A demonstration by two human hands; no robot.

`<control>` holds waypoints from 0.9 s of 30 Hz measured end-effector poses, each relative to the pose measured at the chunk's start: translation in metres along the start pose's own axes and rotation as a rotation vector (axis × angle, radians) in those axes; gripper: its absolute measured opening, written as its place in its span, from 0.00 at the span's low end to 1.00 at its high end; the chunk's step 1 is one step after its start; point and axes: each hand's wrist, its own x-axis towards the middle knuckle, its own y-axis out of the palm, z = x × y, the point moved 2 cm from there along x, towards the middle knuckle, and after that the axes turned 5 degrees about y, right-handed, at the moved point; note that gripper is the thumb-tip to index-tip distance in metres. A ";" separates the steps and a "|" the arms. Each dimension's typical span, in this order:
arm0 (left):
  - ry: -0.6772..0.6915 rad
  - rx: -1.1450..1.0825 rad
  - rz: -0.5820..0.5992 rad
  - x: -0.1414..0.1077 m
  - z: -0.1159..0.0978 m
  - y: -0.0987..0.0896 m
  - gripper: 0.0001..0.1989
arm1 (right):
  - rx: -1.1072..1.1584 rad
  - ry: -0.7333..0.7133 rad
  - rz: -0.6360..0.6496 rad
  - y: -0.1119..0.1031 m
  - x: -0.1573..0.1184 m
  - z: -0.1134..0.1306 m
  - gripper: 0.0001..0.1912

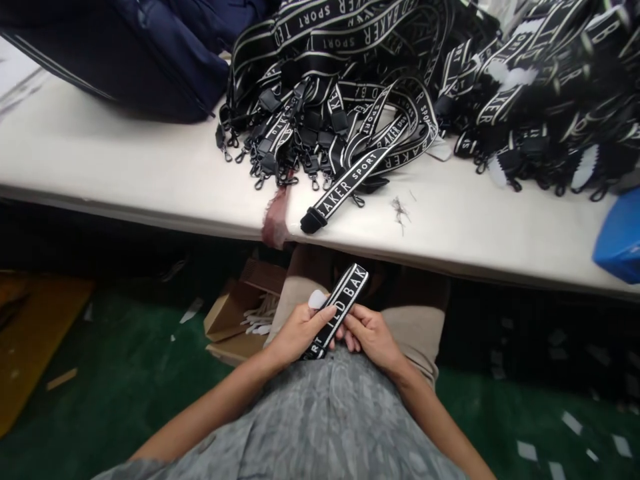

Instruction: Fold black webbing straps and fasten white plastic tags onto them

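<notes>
A black strap with white lettering [350, 288] is held at my lap, folded into a short flat length. My left hand [301, 328] grips it from the left, thumb lying across the lettering. A small white piece [317, 299] sticks out beside those fingers. On the strap's other side, my right hand [367, 335] has its fingers curled in against the strap's edge. Part of the strap's lower end is hidden at my shirt. Just above, a loose strap end [345, 183] reaches toward the table edge from a pile of similar straps [320, 50] with metal clips.
A second strap heap [545, 87] lies at the right of the white table [150, 170]. A dark blue bag [150, 53] rests at the left, a blue object [620, 237] at the right edge. Below stands an open cardboard box [220, 320] with white pieces; paper scraps litter the green floor.
</notes>
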 end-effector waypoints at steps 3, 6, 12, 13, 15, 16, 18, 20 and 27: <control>-0.020 0.000 -0.036 0.000 0.001 -0.002 0.23 | 0.092 0.010 -0.028 0.004 0.003 -0.002 0.22; -0.016 0.050 -0.006 0.002 -0.001 -0.004 0.22 | 0.108 0.009 -0.041 0.007 0.007 -0.003 0.23; 0.091 0.220 -0.062 0.007 -0.002 -0.013 0.19 | -0.172 -0.076 -0.195 0.009 0.001 -0.001 0.18; 0.095 0.235 -0.083 0.008 0.000 -0.015 0.20 | -0.261 -0.102 -0.254 0.010 -0.002 0.000 0.15; 0.078 0.234 -0.121 0.009 0.006 -0.018 0.22 | -0.361 -0.134 -0.336 0.011 -0.005 0.002 0.12; 0.059 0.223 -0.129 0.010 0.010 -0.020 0.24 | -0.340 -0.133 -0.348 0.013 -0.005 0.002 0.12; 0.009 0.193 -0.122 0.012 0.016 -0.023 0.26 | -0.182 -0.098 -0.313 0.015 -0.003 0.001 0.16; -0.058 0.147 -0.087 0.015 0.019 -0.024 0.27 | 0.024 -0.047 -0.226 0.016 0.002 0.000 0.21; -0.079 0.070 -0.074 0.016 0.003 -0.025 0.29 | 0.378 -0.095 0.086 0.014 -0.004 0.013 0.28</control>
